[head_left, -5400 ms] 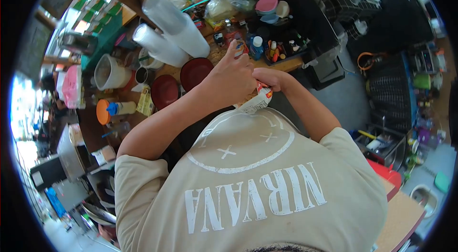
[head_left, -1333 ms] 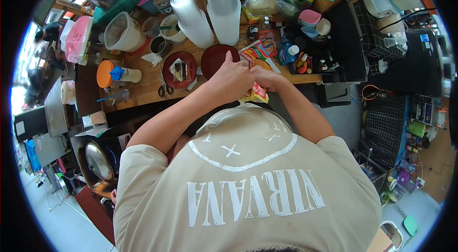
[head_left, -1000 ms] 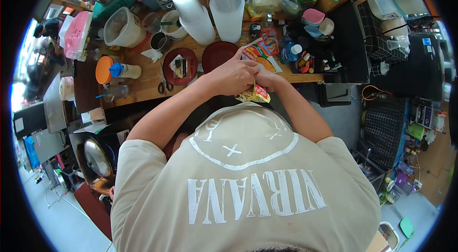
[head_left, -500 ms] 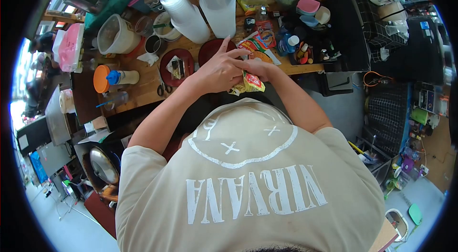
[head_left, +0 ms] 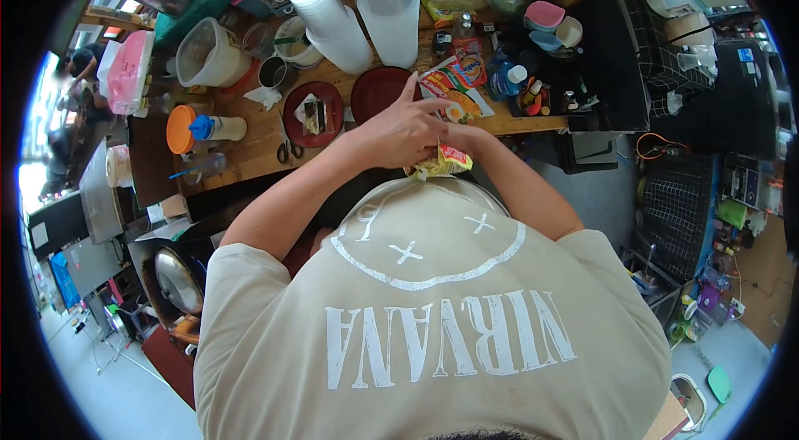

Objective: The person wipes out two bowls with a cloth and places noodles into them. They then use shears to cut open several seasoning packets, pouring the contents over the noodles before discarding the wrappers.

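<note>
Close to my chest, a small crumpled yellow-and-red packet [head_left: 449,161] sits under my two hands. My left hand [head_left: 405,132] crosses over from the left, two fingers stretched out and the others curled down onto the packet. Partly hidden behind it, my right hand [head_left: 462,138] grips the packet's upper part; most of its fingers are out of sight. Just beyond lie a dark red plate [head_left: 379,90] and a flat red, green and yellow food packet [head_left: 456,90]. On the left, a smaller red plate [head_left: 300,128] bears a wrapper and a small dark item.
Black-handled scissors [head_left: 289,151] lie near the table's front edge. Stacks of clear plastic cups [head_left: 337,32] stand behind the plates. An orange-lidded jar [head_left: 180,134] and a blue-capped bottle [head_left: 223,129] are at left; a blue bottle [head_left: 504,84] and a dark tray of small bottles are at right.
Both hands and the crumpled packet have come slightly nearer my chest. The left hand now covers more of the right hand, and more of the flat food packet shows.
</note>
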Demonstrator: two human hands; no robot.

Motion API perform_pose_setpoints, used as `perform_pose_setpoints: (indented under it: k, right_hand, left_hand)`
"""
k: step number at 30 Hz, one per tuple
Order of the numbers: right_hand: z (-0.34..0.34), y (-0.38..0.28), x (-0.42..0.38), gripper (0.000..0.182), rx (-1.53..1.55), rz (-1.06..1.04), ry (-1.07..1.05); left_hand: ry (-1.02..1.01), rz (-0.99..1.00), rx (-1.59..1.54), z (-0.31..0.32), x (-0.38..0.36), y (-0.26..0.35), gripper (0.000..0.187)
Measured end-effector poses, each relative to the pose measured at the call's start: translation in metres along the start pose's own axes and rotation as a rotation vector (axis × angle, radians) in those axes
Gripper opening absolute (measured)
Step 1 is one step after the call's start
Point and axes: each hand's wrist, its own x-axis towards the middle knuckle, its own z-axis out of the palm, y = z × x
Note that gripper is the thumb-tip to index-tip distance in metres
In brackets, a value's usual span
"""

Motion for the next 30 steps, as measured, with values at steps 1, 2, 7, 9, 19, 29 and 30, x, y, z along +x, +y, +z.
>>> perform_pose_setpoints:
  k: [1, 2, 7, 9, 19, 29, 30]
  right_hand:
    - [0.002, 0.006, -0.006, 0.036, -0.212, -0.152, -0.055]
    - [0.0, 0.012, -0.009, 0.037, -0.425, -0.304, -0.108]
    - [0.007, 0.021, 0.003, 0.051, -0.383, 0.019, 0.006]
    - [0.005, 0.023, 0.002, 0.047, -0.44, 0.036, 0.038]
    - [0.044, 0.01, -0.063, 0.042, -0.274, -0.731, 0.395]
    - [0.045, 0.026, -0.069, 0.034, -0.144, -0.703, 0.565]
    - [0.045, 0.025, -0.071, 0.034, -0.182, -0.682, 0.571]
  left_hand:
    - [0.001, 0.036, -0.011, -0.001, -0.003, 0.007, 0.009]
    - [0.002, 0.073, -0.023, -0.003, -0.005, 0.016, 0.01]
    - [0.041, 0.061, -0.083, -0.017, -0.019, 0.028, 0.009]
    - [0.067, -0.002, -0.111, -0.017, -0.022, 0.029, 0.012]
    - [0.163, -0.546, -0.246, 0.011, -0.002, 0.022, 0.016]
    - [0.226, -0.408, -0.042, 0.007, -0.009, 0.049, 0.017]
    - [0.224, -0.398, -0.028, 0.005, -0.01, 0.051, 0.017]
